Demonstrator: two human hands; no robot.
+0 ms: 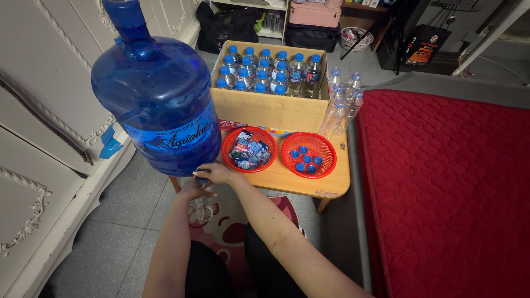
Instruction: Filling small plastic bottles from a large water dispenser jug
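Head view looks down on a big, rounded, translucent blue water jug [157,96] tilted at the near-left edge of a small wooden table [326,185], blocking the table's left side. Behind it a cardboard box [270,107] holds blue-capped bottles, beside four empty clear bottles [342,107] and two red mesh baskets [308,154]. Right hand [216,173] touches the jug's base; left hand [193,190] is clamped around a small clear bottle [203,208] below.

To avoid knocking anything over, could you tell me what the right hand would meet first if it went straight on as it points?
Probably the big blue jug, which the right hand already seems to touch; depth is unclear.
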